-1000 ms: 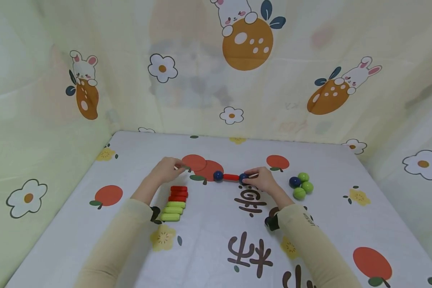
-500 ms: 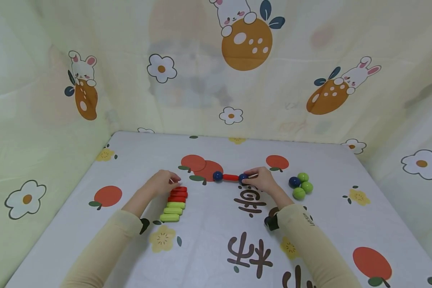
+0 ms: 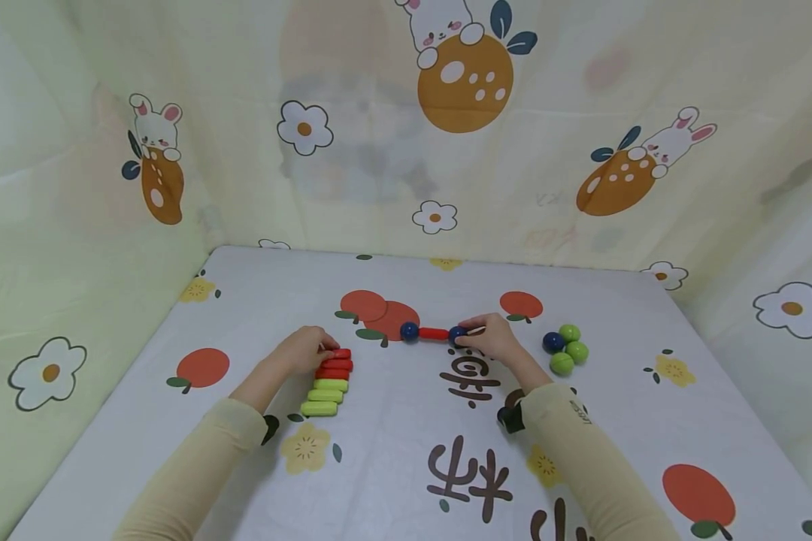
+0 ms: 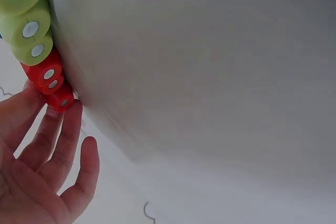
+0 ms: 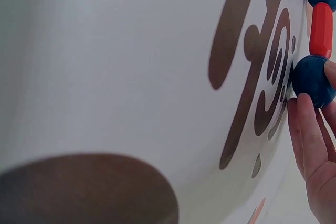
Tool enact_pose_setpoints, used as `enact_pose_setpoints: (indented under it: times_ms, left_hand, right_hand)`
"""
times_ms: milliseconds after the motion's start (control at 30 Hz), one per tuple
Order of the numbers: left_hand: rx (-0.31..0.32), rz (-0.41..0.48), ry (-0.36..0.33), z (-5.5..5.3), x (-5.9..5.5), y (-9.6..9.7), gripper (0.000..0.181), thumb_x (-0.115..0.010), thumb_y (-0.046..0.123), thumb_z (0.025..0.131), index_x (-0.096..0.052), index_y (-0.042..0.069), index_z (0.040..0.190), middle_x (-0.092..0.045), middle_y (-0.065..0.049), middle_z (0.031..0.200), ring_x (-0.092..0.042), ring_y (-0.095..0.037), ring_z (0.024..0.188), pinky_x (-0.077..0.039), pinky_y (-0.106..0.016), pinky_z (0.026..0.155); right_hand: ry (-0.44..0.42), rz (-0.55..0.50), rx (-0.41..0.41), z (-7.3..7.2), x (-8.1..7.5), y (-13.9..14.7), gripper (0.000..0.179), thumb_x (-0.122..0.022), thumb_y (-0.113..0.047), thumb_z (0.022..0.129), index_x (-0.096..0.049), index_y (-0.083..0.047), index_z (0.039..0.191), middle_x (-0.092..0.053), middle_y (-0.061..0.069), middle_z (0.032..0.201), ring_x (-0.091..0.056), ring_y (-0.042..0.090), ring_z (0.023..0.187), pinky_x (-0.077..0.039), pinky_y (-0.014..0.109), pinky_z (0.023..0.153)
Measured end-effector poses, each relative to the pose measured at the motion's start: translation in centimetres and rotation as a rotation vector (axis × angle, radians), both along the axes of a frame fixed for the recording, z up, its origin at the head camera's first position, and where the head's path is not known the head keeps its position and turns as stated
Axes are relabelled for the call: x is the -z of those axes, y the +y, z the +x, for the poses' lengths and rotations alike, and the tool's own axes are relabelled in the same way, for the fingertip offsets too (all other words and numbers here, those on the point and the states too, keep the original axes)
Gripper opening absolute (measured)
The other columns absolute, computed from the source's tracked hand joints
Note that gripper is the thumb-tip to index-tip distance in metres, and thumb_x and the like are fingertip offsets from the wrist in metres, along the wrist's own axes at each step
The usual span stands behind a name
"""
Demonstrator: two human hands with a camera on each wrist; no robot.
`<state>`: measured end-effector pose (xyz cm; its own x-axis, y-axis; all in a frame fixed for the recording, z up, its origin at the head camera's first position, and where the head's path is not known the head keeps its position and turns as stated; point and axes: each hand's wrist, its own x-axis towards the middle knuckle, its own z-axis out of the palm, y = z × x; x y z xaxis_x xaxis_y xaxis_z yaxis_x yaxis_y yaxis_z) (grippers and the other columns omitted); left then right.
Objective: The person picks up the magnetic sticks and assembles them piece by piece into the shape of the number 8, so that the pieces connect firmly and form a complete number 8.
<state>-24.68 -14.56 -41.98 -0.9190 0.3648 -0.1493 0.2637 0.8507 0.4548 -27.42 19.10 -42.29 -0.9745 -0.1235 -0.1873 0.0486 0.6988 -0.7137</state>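
Observation:
On the left, a row of short rods lies side by side, three red and three light green (image 3: 325, 396), with silver discs in their ends. My left hand (image 3: 303, 351) pinches the farthest red rod (image 3: 341, 353); in the left wrist view thumb and fingers lie on either side of that red rod (image 4: 63, 102). Farther right, another red rod (image 3: 434, 333) joins two dark blue balls in a line. My right hand (image 3: 494, 340) holds the right-hand blue ball (image 5: 311, 80) between thumb and fingers. The left-hand blue ball (image 3: 409, 331) sits at the other end.
Right of my right hand, three green balls (image 3: 562, 364) and one blue ball (image 3: 553, 343) sit clustered together. A white cloth (image 3: 379, 466) printed with fruit, flowers and brown characters covers the table. Patterned curtains (image 3: 365, 173) hang close behind and at both sides.
My left hand has come back toward me from beyond the rod row to its far end and now grips the farthest red rod. The right hand and the joined piece have stayed put.

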Motion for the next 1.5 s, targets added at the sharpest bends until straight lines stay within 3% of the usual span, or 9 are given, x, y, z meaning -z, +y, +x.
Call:
enact_pose_setpoints:
  times_ms: [400,867,1300,1500]
  left_hand:
    - [-0.03,-0.024,0.029,0.1,0.0,0.1,0.019,-0.061,0.005,0.086,-0.068,0.002,0.104,-0.064,-0.009,0.098,-0.057,-0.022,0.088,-0.048,-0.033,0.076]
    - [-0.057,-0.027,0.085,0.2,-1.6,0.1,0.017,-0.061,0.007,0.086,-0.067,0.003,0.102,-0.064,-0.008,0.09,-0.055,-0.021,0.08,-0.049,-0.032,0.073]
    - [-0.023,-0.003,0.066,0.4,-2.3,2.7,0.025,-0.064,0.01,0.086,-0.065,0.001,0.109,-0.065,-0.009,0.096,-0.057,-0.02,0.084,-0.049,-0.029,0.073]
    - [-0.066,0.017,0.027,0.5,-2.5,4.3,0.027,-0.063,0.012,0.086,-0.064,0.001,0.11,-0.064,-0.009,0.096,-0.056,-0.02,0.083,-0.049,-0.028,0.071]
  right_hand:
    - [-0.035,-0.011,0.019,0.0,-0.3,0.0,0.04,-0.067,-0.017,0.083,-0.059,-0.001,0.119,-0.058,0.017,0.113,-0.057,0.026,0.094,-0.049,0.031,0.075]
    - [-0.02,-0.032,0.0,0.0,-0.3,0.0,0.039,-0.067,-0.015,0.083,-0.059,0.001,0.118,-0.059,0.018,0.112,-0.058,0.026,0.093,-0.049,0.031,0.074]
    - [-0.028,-0.025,-0.007,-0.1,-0.2,0.1,0.041,-0.067,-0.017,0.083,-0.058,0.002,0.118,-0.059,0.019,0.112,-0.058,0.026,0.092,-0.049,0.03,0.072]
    - [-0.029,-0.023,-0.003,-0.1,-0.3,0.1,0.041,-0.067,-0.017,0.083,-0.059,0.001,0.119,-0.058,0.018,0.113,-0.057,0.027,0.093,-0.049,0.031,0.074]
